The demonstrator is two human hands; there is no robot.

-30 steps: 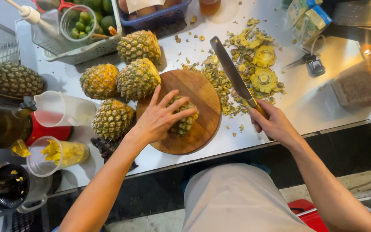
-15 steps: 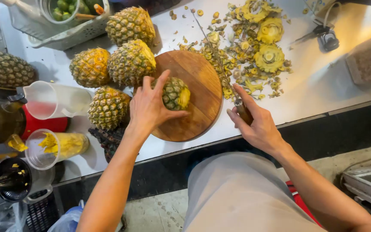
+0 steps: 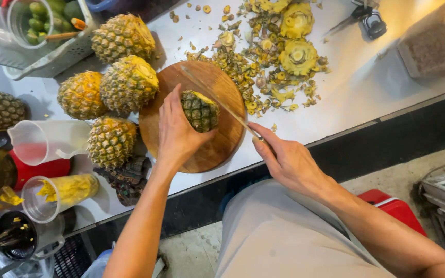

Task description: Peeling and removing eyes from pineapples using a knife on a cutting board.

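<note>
Looking down from my head camera, my left forearm reaches up from the lower left, wrist bent so that my left hand wraps around the near side of the small, partly peeled pineapple. Fingers and thumb are curled against its skin, holding it steady on the round wooden cutting board. My right arm comes in from the lower right, and my right hand is clenched on the handle of the long, thin-bladed knife — index finger stretched along the top. The blade runs diagonally up and to the left, its edge lying against the far right side of the pineapple.

The board sits on the white bench, with a heap of yellow-green pineapple peelings and cut tops just beyond it. Four whole pineapples cluster at the board's left edge, and a clear plastic cup of yellow pineapple pieces stands nearer the bench's front left.

Half a second ago my right hand was off to the right of the board at the bench edge, away from the fruit — now the blade is laid against the pineapple. My left hand has kept its hold.
</note>
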